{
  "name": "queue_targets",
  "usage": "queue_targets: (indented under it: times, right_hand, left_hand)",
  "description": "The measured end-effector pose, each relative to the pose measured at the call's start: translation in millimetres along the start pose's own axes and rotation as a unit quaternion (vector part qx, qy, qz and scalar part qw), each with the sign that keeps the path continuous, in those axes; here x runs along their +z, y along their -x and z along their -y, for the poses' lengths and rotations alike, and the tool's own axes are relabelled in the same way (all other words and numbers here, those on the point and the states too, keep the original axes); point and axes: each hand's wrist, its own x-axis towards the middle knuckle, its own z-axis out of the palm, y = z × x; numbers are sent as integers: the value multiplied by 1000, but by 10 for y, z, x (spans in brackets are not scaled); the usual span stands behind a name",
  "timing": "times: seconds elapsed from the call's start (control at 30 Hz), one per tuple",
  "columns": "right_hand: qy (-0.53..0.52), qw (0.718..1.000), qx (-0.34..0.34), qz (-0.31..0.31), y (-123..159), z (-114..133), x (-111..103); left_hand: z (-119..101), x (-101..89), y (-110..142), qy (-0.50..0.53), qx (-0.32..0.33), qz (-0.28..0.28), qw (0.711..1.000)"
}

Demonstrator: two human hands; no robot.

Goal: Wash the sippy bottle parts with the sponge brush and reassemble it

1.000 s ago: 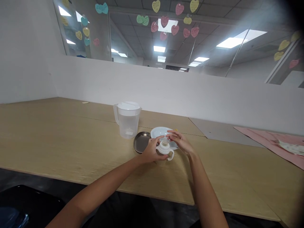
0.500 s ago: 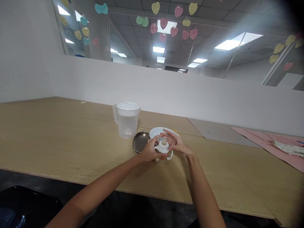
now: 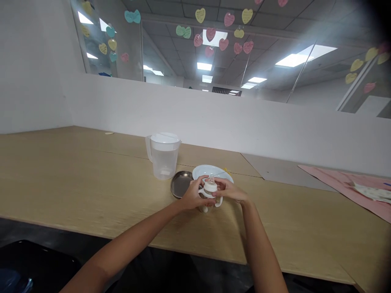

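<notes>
A baby bottle [image 3: 207, 208] with white side handles and a clear teat stands upright at the front of the table between my hands. My left hand [image 3: 194, 196] is wrapped round its left side, below the white collar [image 3: 210, 186]. From the right, my right hand [image 3: 228, 190] closes its thumb and fingers on that collar. Fingers cover much of the bottle body. Just behind it lies a pale blue-white plate [image 3: 204, 169], partly hidden by the hands. A round metal dish [image 3: 181, 185] sits to the left of the bottle.
A clear lidded water jug [image 3: 165, 158] stands behind the metal dish. Something small and yellow [image 3: 226, 171] rests at the plate's far edge. Pink cloth [image 3: 330, 175] with a patterned piece on it lies at the right. A white wall [image 3: 207, 122] rises behind the table.
My right hand's spread fingers have closed in on the collar and moved slightly lower. The left hand keeps its hold on the bottle. The view has tilted slightly.
</notes>
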Motion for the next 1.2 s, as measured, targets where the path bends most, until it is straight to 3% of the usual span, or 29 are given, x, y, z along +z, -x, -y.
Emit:
queue_targets:
  times: [0.27, 0.5, 0.67, 0.77, 0.87, 0.97, 1.1, 1.2]
  right_hand:
    - [-130, 976, -41, -170, 12, -133, -159]
    - [-231, 915, -134, -303, -97, -181, -179]
    - [-307, 863, -196, -351, -136, -202, -224]
    - [-312, 852, -191, -376, -145, -259, -271]
    - [-270, 854, -170, -411, -177, -364, -308]
    - [-154, 865, -131, -458, -227, -477, -327]
    - [24, 896, -84, -436, -282, -567, -318]
    - [144, 886, -106, -428, -296, -575, -289]
  left_hand:
    - [9, 11, 2, -10, -14, 2, 1000]
    - [3, 12, 8, -5, -17, -1, 1000]
    - [7, 21, 3, -12, -10, -6, 1000]
    - [-4, 13, 6, -13, -7, -5, 1000]
    - [-13, 1, 12, -17, -9, -3, 1000]
    - [-17, -1, 17, -21, -7, 2, 1000]
    - [-15, 6, 22, -28, -11, 5, 1000]
    - [20, -20, 4, -29, 2, 23, 999]
